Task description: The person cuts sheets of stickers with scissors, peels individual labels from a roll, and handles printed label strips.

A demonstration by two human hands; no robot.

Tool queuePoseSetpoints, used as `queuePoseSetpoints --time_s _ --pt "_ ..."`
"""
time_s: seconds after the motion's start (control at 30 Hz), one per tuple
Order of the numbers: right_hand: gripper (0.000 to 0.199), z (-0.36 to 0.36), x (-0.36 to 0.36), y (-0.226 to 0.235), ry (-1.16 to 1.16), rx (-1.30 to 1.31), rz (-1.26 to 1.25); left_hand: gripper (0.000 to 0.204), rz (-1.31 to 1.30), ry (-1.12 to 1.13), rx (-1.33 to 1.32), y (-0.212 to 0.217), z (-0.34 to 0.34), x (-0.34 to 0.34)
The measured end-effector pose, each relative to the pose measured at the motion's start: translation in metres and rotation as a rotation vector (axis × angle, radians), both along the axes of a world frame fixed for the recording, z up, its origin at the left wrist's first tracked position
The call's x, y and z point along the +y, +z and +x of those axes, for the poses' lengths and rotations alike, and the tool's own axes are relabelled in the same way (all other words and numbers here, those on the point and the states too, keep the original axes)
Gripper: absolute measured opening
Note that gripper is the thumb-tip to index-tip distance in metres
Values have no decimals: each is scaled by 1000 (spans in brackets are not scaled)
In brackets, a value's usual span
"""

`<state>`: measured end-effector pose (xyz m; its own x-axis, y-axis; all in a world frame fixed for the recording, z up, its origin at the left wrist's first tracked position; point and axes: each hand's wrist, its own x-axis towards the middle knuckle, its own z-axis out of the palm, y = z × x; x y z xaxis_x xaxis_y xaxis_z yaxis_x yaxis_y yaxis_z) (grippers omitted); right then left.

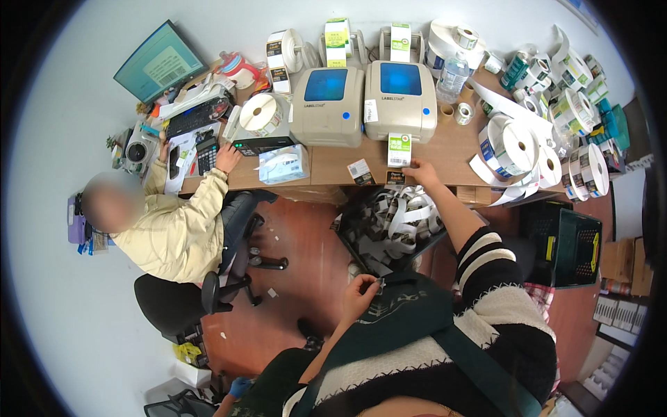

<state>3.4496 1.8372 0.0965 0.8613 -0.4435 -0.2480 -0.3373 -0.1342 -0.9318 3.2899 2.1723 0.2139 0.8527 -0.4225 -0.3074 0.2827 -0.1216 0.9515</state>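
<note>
Green-and-white, the label strip runs from the right printer toward the person, long axis front to back, just left of the nearer right hand, fingers half curled at its lower end, grip unclear; the left hand bends inward by the apron, any hold impossible to tell

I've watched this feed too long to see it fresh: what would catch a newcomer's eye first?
Probably the two beige printers with blue panels, side by side mid-desk; a label strip comes from the right one's front, the wearer's right hand at its lower end. Next, likely the heap of paper strips in front of the desk, and the seated person in a cream jacket at left.
</note>
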Motion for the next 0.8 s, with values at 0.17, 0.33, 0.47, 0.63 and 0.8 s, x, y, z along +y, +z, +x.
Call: queuePoseSetpoints --time_s 0.17,0.33,0.47,0.63,0.8 --pt "23 -19 18 24 -64 9 111 11 -36 -24 96 4 7 -2" --pt "16 -41 43 60 -55 126 395 11 -46 -77 80 5 15 -6" --pt "17 -60 56 72 -72 170 508 10 -53 -115 78 5 19 -12" --pt "20 -81 68 71 -54 190 604 10 -54 -169 35 7 21 -15" --pt "24 -101 83 92 -66 162 682 9 -84 -173 82 12 25 -15"
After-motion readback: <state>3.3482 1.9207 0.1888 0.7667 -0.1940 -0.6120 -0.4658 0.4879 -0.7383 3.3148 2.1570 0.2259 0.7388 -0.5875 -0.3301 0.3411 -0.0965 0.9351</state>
